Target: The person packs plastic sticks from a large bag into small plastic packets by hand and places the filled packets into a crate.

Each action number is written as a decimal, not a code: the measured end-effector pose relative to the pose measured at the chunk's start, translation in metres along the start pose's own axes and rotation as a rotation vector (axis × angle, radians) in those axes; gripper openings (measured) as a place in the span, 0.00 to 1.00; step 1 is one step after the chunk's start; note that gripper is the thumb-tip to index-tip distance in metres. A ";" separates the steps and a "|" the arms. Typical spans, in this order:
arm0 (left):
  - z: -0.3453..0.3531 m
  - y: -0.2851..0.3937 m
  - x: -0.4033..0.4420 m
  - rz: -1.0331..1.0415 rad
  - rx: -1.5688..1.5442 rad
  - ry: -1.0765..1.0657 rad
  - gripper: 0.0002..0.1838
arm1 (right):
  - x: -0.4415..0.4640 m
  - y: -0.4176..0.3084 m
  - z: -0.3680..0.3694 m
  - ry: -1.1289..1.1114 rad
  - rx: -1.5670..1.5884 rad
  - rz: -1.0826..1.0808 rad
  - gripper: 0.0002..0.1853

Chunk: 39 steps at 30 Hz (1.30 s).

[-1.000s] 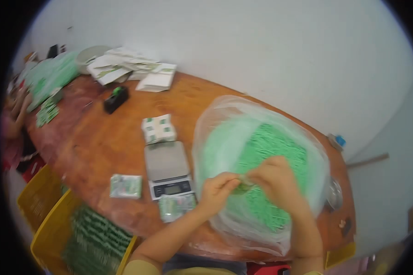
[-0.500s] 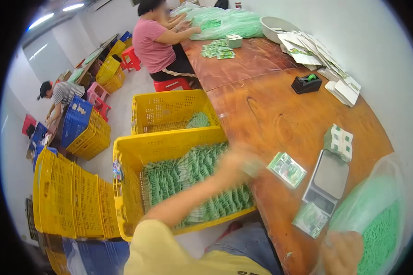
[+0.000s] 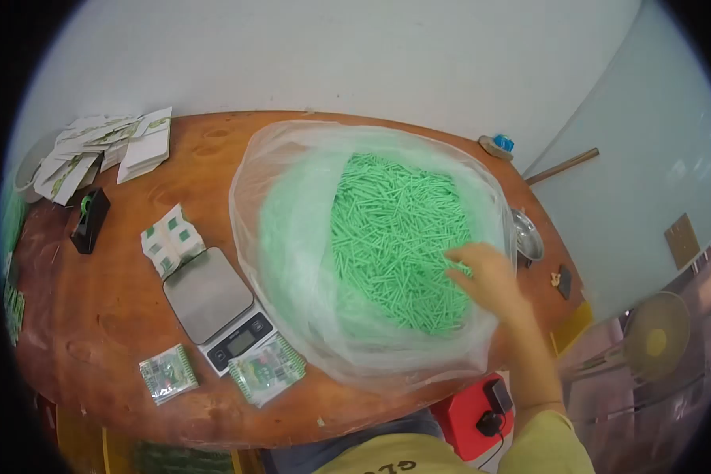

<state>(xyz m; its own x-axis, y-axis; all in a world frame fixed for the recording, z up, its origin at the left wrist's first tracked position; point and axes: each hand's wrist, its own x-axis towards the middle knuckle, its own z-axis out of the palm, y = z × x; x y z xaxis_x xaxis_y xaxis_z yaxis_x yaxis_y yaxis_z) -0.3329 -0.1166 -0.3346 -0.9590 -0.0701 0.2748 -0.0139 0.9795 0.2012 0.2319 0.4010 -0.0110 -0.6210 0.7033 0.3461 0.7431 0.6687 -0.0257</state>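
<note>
A large clear plastic bag [image 3: 292, 237] lies open on the table, filled with a heap of thin light-green sticks [image 3: 403, 237]. My right hand [image 3: 486, 276] reaches over the right side of the heap, fingertips at the sticks, thumb and fingers apart with nothing visible between them. My left hand is out of view. Left of the bag sits a digital scale [image 3: 209, 292] with a bare metal plate. Near it lie two flat printed packets, one packet [image 3: 168, 374] to its left and one packet [image 3: 267, 370] against its front. A banded stack of green-and-white packaging [image 3: 172, 241] touches the scale's far corner.
A black tape dispenser [image 3: 91, 221] and piles of white printed cards [image 3: 146, 146] stand at the left. A metal bowl [image 3: 527, 235] is right of the bag. A red stool [image 3: 474, 419] with black plugs and a fan [image 3: 654, 340] are at lower right.
The view has swung right, from the yellow crates to the bag. My right hand has moved from the bag's near edge to over the sticks. My left hand has left view.
</note>
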 end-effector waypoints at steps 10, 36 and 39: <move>-0.049 0.073 -0.001 0.728 -0.415 0.086 0.11 | -0.012 0.033 0.087 0.070 -0.015 -0.021 0.21; -0.273 0.584 -0.305 1.536 -1.276 -0.607 0.28 | 0.061 0.010 0.054 -0.345 0.608 0.014 0.18; -0.259 0.600 -0.321 1.562 -1.201 -0.847 0.33 | 0.060 0.008 0.066 -0.093 0.361 -0.071 0.15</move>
<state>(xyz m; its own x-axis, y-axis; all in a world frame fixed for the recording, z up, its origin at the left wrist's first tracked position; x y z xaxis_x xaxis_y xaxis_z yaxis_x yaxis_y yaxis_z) 0.0404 0.4444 -0.0584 0.1278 0.8811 0.4554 0.5226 -0.4501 0.7241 0.1843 0.4644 -0.0521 -0.6998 0.6601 0.2729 0.5718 0.7467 -0.3398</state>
